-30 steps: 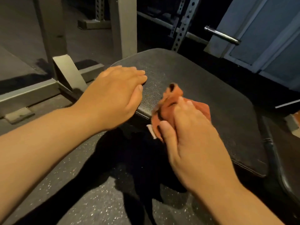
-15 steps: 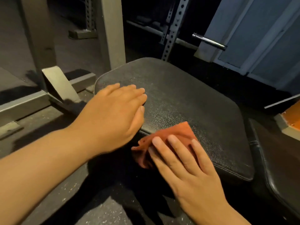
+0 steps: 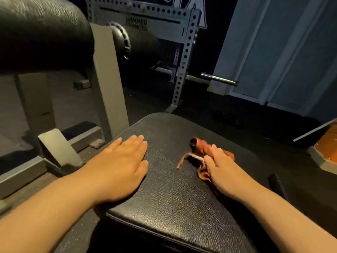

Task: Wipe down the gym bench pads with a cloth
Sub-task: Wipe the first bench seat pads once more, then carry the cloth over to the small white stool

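Observation:
A black textured bench pad [image 3: 169, 194] fills the lower middle of the head view. My left hand [image 3: 120, 161] lies flat on the pad's left edge, fingers together, holding nothing. My right hand [image 3: 222, 168] presses a crumpled orange cloth [image 3: 198, 152] onto the right half of the pad, with the cloth bunched under and ahead of the fingers. A thin strip of the cloth trails to the left. Two large black roller pads [image 3: 45, 31] sit on a grey post at the upper left.
A grey upright post [image 3: 107, 84] and its floor frame [image 3: 54, 148] stand left of the pad. A perforated rack [image 3: 184, 57] with a barbell end [image 3: 218, 79] is behind. Light blue panels [image 3: 282, 52] are at the right. An orange-topped block [image 3: 328, 143] sits at the right edge.
My right hand has swept the cloth from the pad's near edge up onto its right top surface. The view has tilted up, bringing the roller pads into sight. My left hand stays on the pad.

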{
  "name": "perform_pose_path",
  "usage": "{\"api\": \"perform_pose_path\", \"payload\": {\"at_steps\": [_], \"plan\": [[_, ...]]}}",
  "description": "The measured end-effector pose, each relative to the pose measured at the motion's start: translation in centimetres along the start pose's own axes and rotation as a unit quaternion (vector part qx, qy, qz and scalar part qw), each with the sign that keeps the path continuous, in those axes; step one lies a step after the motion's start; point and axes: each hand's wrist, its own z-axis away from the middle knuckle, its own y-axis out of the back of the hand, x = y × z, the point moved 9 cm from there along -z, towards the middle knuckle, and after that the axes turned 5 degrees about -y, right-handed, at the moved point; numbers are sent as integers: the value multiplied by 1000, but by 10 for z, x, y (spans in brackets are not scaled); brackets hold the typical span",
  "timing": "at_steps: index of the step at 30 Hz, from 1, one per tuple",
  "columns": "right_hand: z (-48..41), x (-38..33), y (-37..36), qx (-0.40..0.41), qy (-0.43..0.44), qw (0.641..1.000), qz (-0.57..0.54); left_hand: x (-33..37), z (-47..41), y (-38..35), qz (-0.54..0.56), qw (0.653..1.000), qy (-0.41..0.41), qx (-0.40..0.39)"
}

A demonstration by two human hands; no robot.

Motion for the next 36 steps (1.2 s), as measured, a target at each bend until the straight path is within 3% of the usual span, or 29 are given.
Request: {"api": "perform_pose_path", "payload": {"at_steps": [2, 5, 7, 9, 12, 15, 20, 25, 28, 31, 32, 34, 36], "plan": [[-24, -33, -10, 29, 27, 999, 33, -2, -22, -26, 22, 997, 27, -68], [3, -95, -55, -44, 179, 982, 45, -12, -34, -37, 25, 998, 14, -64], [13, -85, -42, -52, 196, 979, 24, -18, -34, -32, 34, 999, 10, -39], [-12, -48, -30, -68, 162, 984, 25, -26, -38, -35, 22, 999, 22, -39], [-84, 9, -12, -28, 18, 997, 68, -28, -48, -36, 25, 998, 36, -46], [-152, -13, -25, -22, -29, 993, 111, -29, -52, -33, 36, 997, 59, -25], [-134, -114, -69, -48, 133, 988, 61, -49, -41, -22, 94, 985, 140, 38], [-20, -72, -49, -142, 222, 963, 62, -37, -29, -25, 88, 987, 130, 16], [-16, -10, -18, -140, 133, 980, 57, -22, -24, -31, 43, 993, 113, -2], [-39, 25, 2, -13, 2, 1000, 13, 1, -17, -41, 35, 995, 94, -21], [-41, 19, -5, -11, -23, 999, 29, 8, -14, -43, 47, 994, 91, -30], [-31, -14, -27, -49, -15, 999, 5, 14, -10, -46, 115, 988, 92, -43], [-8, -64, -28, -95, 16, 984, -148, 10, -1, -33, 267, 956, 121, -7]]}}
